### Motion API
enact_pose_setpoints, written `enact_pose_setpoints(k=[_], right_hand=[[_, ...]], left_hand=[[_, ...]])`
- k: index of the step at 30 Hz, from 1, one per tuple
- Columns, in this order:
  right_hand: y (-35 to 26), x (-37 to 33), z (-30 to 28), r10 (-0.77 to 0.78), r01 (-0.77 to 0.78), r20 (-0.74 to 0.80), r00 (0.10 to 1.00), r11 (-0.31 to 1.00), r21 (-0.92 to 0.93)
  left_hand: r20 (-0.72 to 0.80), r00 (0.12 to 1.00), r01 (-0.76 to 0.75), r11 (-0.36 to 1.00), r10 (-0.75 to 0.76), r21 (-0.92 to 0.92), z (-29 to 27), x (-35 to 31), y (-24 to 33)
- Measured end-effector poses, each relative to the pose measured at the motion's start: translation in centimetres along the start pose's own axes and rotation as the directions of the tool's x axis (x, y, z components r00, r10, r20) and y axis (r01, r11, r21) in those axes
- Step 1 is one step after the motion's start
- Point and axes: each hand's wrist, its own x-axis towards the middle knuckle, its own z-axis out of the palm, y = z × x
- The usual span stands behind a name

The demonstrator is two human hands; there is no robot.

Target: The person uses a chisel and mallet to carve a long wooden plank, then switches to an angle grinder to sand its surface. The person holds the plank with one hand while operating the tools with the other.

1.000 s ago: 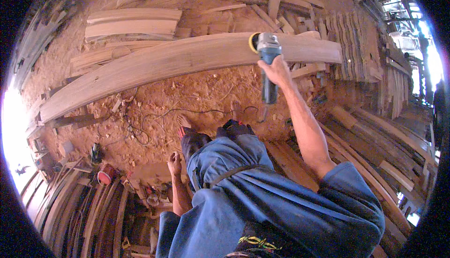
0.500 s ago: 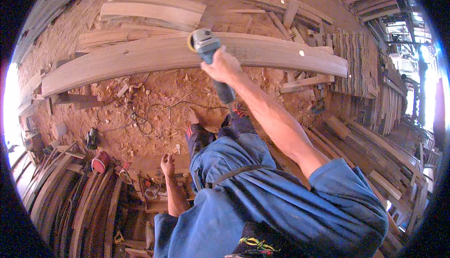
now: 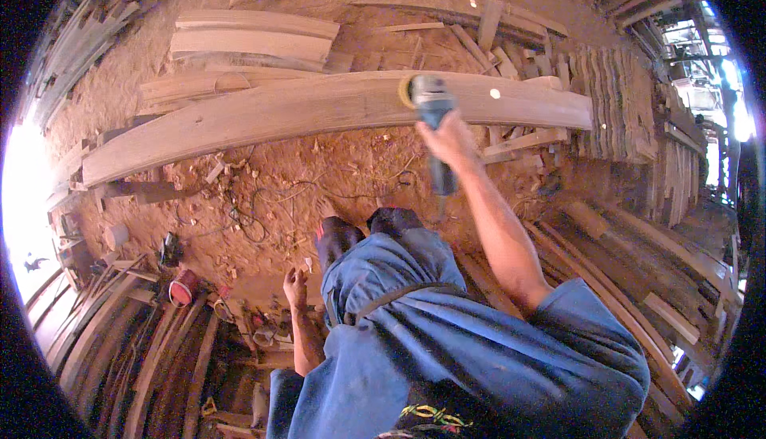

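Note:
My right hand is wrapped round the blue-grey body of an angle grinder. Its yellow-rimmed disc is at the upper face of a long, curved wooden beam, right of the beam's middle; whether it touches the wood cannot be made out. The grinder's dark rear end hangs below my hand over the ground. On the other side, my left hand hangs by my hip, away from the beam, its fingers loosely bent and slightly apart with nothing visible in them.
Curved planks lie beyond the beam. Wavy-edged boards are stacked at its right end. A cable winds over the chip-strewn ground by my feet. A red bucket stands near curved timbers at lower left; more lumber lies right.
My right hand has carried the grinder rightward along the beam, from near its middle. My left hand stays low at my side. The view has shifted slightly.

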Motion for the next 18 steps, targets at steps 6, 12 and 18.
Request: enact_pose_setpoints(k=[6, 12, 18], right_hand=[[15.8, 2.5, -5.6, 0.224, -0.218, -0.132, 0.966, 0.974, 0.060], [13.1, 1.0, -3.0, 0.096, -0.097, -0.143, 0.985, 0.995, 0.002], [-0.1, -2.4, 0.5, 0.007, -0.009, 0.063, 0.998, 0.999, 0.031]], left_hand=[[-0.002, 0.994, 0.112, 0.994, -0.112, 0.006, 3.4, -3.0, 0.8], [0.052, 0.990, 0.128, 0.989, -0.133, 0.077, 2.2, -2.0, 2.2], [0.001, 0.993, 0.115, 0.986, -0.116, 0.122, -1.1, 1.3, 4.5]])
